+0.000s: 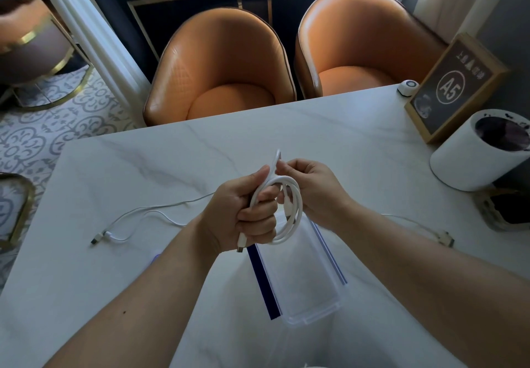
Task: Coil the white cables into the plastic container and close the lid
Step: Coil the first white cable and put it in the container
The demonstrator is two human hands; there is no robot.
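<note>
Both hands up over the marble surface (143, 172). Left hand (246, 210) grip fisted tight around the coiled white cable (292, 210), plug end poking out below. Right hand (312, 189) pinches the cable's loose end at the top. Clear plastic container (304, 281) sits open directly beneath. Two more white cables lie flat: one left (137, 218), one right (424, 228).

A restaurant: numbered table sign (455, 88), call button (407, 86), orange chairs (220, 69).
</note>
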